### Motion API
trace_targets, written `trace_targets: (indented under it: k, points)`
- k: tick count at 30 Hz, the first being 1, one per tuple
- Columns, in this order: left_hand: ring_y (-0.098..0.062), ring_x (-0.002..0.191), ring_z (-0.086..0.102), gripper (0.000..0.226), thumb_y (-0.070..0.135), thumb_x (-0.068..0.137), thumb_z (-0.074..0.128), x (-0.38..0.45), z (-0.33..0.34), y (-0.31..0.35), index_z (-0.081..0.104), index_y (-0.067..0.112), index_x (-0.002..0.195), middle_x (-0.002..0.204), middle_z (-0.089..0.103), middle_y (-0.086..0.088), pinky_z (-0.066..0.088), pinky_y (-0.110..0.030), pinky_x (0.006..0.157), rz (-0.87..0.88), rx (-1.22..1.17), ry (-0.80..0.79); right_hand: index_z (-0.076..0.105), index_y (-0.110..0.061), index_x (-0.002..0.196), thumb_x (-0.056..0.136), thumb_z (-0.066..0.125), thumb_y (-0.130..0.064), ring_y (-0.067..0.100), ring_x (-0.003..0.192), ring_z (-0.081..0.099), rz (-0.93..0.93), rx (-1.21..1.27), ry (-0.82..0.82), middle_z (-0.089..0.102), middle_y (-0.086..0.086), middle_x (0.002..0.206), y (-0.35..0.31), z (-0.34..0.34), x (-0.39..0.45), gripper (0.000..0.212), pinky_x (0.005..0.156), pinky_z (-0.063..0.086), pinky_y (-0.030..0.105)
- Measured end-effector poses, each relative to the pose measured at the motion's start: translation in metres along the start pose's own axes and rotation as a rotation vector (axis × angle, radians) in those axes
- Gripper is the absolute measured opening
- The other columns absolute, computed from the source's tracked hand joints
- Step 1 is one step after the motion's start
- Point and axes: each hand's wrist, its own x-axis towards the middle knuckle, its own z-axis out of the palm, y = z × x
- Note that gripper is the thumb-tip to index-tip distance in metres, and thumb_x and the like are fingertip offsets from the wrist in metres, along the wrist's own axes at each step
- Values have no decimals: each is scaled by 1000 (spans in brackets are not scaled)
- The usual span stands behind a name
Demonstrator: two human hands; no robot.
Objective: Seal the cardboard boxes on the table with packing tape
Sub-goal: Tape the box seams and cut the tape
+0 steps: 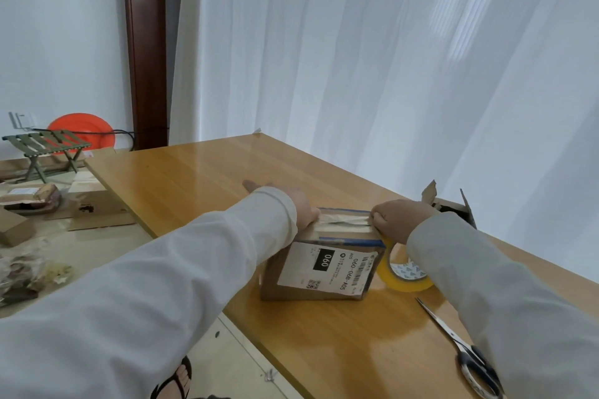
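The cardboard box sits on the wooden table, just in front of the person, with a white shipping label on the side that faces us. A strip of clear tape runs across its closed top.

Nearest to us, a pair of scissors lies on the table by the right sleeve. A little further in, the yellow packing tape roll stands just beside the box on the right, partly hidden by the arm.

The right hand is curled up at the right end of the tape strip. It seems to pinch the tape, but I cannot tell for sure. The left hand lies on the left end of the box top. It seems to press down there, but the sleeve hides most of it, so I cannot tell how the fingers lie.

The box looks small and light, so it could slide on the shiny table. I think it is best to hold it from the top or by two sides. The card is stiff but can dent. The tape is thin and sticky and may wrinkle.

Further back on the right stands an open cardboard box with its flaps up. It looks dark inside, and I cannot see what is in it.

On the floor to the left lie more boxes and a small folding stool.
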Motion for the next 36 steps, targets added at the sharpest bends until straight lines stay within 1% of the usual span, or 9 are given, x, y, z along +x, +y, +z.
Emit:
trace_targets:
  k: [3, 5, 7, 15, 20, 24, 29, 33, 36]
  points:
    - [-22, 112, 52, 47, 57, 95, 29, 8, 7, 9, 56, 23, 115, 118, 60, 1, 24, -50, 105, 145, -89, 59, 51, -23, 101, 102, 22, -27, 19, 90, 53, -52, 6, 12, 60, 2, 106, -26, -6, -3, 29, 74, 39, 30]
    - [-20, 93, 59, 51, 59, 96, 26, 11, 20, 7, 61, 22, 102, 103, 66, -1, 40, -37, 86, 189, -267, -3, 50, -22, 98, 102, 23, -29, 19, 87, 52, -106, 7, 44, 56, 1, 97, -45, -8, -3, 28, 74, 37, 30]
    - [-21, 83, 62, 52, 58, 97, 26, 13, 25, -1, 63, 22, 90, 88, 66, -1, 43, -31, 71, 188, -327, -5, 53, -20, 100, 101, 23, -29, 19, 87, 52, -133, 52, 46, 55, 1, 96, -53, -10, 0, 31, 76, 38, 30]
    - [-19, 71, 57, 52, 58, 96, 28, 12, 28, -7, 56, 24, 69, 70, 58, 2, 39, -28, 63, 216, -228, 96, 60, -13, 109, 102, 25, -26, 22, 95, 55, -157, 253, 50, 62, 6, 105, -39, -2, 1, 38, 77, 39, 31]
    - [-18, 72, 60, 52, 59, 96, 29, 12, 31, -8, 58, 25, 70, 70, 60, 3, 38, -27, 59, 220, -250, 121, 56, -17, 103, 101, 24, -28, 20, 89, 53, -142, 281, 130, 60, 3, 97, -42, 8, -1, 34, 73, 39, 30]
    - [-18, 79, 63, 51, 57, 96, 28, 10, 29, -9, 68, 27, 89, 81, 67, 2, 42, -28, 65, 216, -263, 129, 62, -18, 100, 97, 42, -36, 18, 86, 56, -108, 605, 202, 60, -2, 89, -23, 21, -3, 27, 74, 43, 31]
    - [-19, 80, 62, 49, 52, 99, 28, 11, 29, -8, 67, 25, 91, 82, 65, 1, 41, -29, 64, 208, -249, 140, 60, -2, 97, 100, 32, -42, 17, 67, 54, -8, 917, 169, 60, 2, 71, -3, 36, -18, 49, 76, 46, 33]
    - [-16, 74, 60, 50, 53, 99, 28, 10, 27, -7, 67, 24, 88, 76, 63, 3, 40, -27, 60, 219, -234, 132, 57, -7, 107, 100, 23, -47, 20, 79, 56, 15, 792, 147, 61, 3, 81, -4, 32, -17, 53, 80, 44, 34]
    - [-16, 79, 62, 50, 54, 98, 27, 10, 27, -7, 68, 26, 96, 82, 65, 3, 40, -26, 60, 214, -222, 139, 51, -15, 122, 98, 18, -56, 24, 108, 53, 29, 641, 104, 58, 6, 119, -1, 25, -25, 59, 91, 38, 36]
